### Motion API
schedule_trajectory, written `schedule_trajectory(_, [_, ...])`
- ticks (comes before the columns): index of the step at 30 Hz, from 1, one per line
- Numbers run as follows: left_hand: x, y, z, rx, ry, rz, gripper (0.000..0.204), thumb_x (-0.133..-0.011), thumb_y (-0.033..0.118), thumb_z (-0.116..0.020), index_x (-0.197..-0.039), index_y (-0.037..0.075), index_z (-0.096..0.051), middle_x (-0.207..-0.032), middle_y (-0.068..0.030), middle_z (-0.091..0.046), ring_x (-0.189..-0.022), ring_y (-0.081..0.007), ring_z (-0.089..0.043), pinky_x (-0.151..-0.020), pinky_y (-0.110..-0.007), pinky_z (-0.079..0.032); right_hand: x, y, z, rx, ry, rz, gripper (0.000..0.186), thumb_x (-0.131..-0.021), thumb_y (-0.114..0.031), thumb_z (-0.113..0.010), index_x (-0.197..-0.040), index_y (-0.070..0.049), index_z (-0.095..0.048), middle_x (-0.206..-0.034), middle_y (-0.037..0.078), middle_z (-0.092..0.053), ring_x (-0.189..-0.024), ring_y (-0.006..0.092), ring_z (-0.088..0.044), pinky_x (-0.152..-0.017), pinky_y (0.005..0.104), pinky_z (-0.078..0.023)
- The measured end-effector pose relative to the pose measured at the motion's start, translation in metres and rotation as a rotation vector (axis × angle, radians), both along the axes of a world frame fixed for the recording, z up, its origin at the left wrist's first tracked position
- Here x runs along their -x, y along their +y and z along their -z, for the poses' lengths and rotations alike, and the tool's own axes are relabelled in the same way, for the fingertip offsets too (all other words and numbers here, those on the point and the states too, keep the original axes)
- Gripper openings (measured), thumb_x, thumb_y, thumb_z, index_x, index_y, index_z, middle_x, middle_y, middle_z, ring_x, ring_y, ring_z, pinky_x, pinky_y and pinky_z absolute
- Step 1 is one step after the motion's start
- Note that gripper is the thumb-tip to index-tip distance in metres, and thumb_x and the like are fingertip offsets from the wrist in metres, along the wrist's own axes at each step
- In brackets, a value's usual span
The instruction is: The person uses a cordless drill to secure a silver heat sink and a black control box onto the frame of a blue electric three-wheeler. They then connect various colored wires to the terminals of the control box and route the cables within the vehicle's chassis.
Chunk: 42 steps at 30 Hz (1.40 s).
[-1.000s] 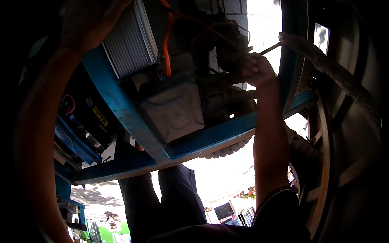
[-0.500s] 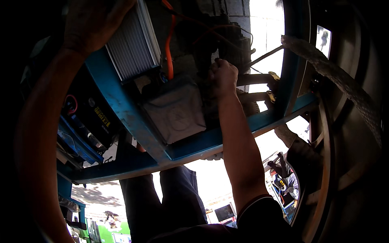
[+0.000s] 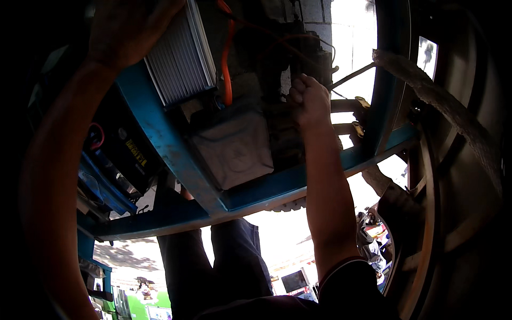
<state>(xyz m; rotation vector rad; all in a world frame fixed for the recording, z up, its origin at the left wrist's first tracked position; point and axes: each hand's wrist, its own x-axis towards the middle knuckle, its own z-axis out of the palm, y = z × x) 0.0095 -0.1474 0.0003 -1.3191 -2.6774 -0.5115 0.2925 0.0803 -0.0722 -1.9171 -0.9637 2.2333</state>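
My right hand point(image 3: 310, 98) is closed, its fingers curled beside dark mechanical parts inside a blue metal frame point(image 3: 160, 144). Whatever the fingers hold, if anything, is hidden. At the upper left, my left hand point(image 3: 128, 34) reaches in next to a silver finned metal box point(image 3: 181, 64), thumb pointing towards its top. The left fingers run into shadow and past the upper edge. Between the two arms sits a dusty squarish cover point(image 3: 233, 149). An orange cable point(image 3: 227, 64) comes down beside the finned box to a point behind that cover.
A black box with yellow lettering point(image 3: 136, 152) lies left of the frame's bar. A thick wrapped cable bundle point(image 3: 426, 88) arches across the right, next to a thin dark rod point(image 3: 352, 76). Two brownish tubes point(image 3: 345, 129) with yellowish ends lie right of my right hand. Another person point(image 3: 373, 245) shows at the lower right.
My right hand has moved a little to the right and slightly down, still closed. The left hand has shifted slightly right in the picture, along with the finned box.
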Motion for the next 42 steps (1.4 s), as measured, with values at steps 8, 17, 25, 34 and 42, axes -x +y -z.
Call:
schedule_trajectory(8, [0.000,-0.003,-0.001,-0.051,0.007,0.012,0.053,-0.090,0.042,-0.062,-0.127,0.006,-0.048,-0.135,-0.0211,-0.047,-0.124,-0.0414,-0.048,-0.106,-0.053,-0.038,-0.017,-0.003,0.042,0.086,-0.118,-0.364,0.028,-0.105,-0.029,-0.057,-0.112,-0.003,-0.065,-0.077,0.002,-0.059,-0.065,0.0151,-0.055,-0.057,0.0315,-0.045])
schedule_trajectory(17, [-0.004,-0.005,0.000,-0.012,0.028,0.012,0.052,-0.090,0.043,-0.061,-0.127,0.008,-0.048,-0.135,-0.0207,-0.047,-0.123,-0.0411,-0.047,-0.108,-0.053,-0.036,-0.006,-0.064,0.119,-0.020,-0.134,-0.061,0.020,-0.098,-0.014,-0.064,-0.113,-0.002,-0.066,-0.099,0.011,-0.070,-0.089,0.0265,-0.071,-0.072,0.0377,-0.058])
schedule_trajectory(25, [-0.006,0.009,0.002,-0.097,0.012,0.010,0.052,-0.092,0.043,-0.061,-0.127,0.008,-0.049,-0.137,-0.0212,-0.047,-0.126,-0.0412,-0.046,-0.109,-0.053,-0.036,-0.001,-0.026,0.124,-0.074,-0.248,0.010,0.011,-0.095,-0.008,-0.064,-0.102,0.000,-0.065,-0.090,0.011,-0.068,-0.073,0.0233,-0.067,-0.062,0.0360,-0.055])
schedule_trajectory(34, [-0.001,0.003,0.005,-0.061,-0.011,0.013,0.053,-0.092,0.044,-0.061,-0.128,0.007,-0.049,-0.137,-0.0216,-0.047,-0.125,-0.0413,-0.047,-0.108,-0.052,-0.037,0.008,-0.032,0.101,-0.065,-0.369,-0.200,0.014,-0.087,-0.010,-0.071,-0.095,0.001,-0.070,-0.084,0.009,-0.070,-0.070,0.0214,-0.069,-0.055,0.0343,-0.051])
schedule_trajectory(42, [-0.006,0.010,-0.006,-0.065,-0.025,0.010,0.053,-0.092,0.044,-0.061,-0.128,0.007,-0.049,-0.137,-0.0227,-0.047,-0.125,-0.0424,-0.048,-0.108,-0.053,-0.037,-0.034,0.000,0.028,-1.002,-0.312,-0.987,0.028,-0.091,-0.023,-0.070,-0.107,0.000,-0.076,-0.096,0.018,-0.071,-0.089,0.0311,-0.071,-0.083,0.0418,-0.054])
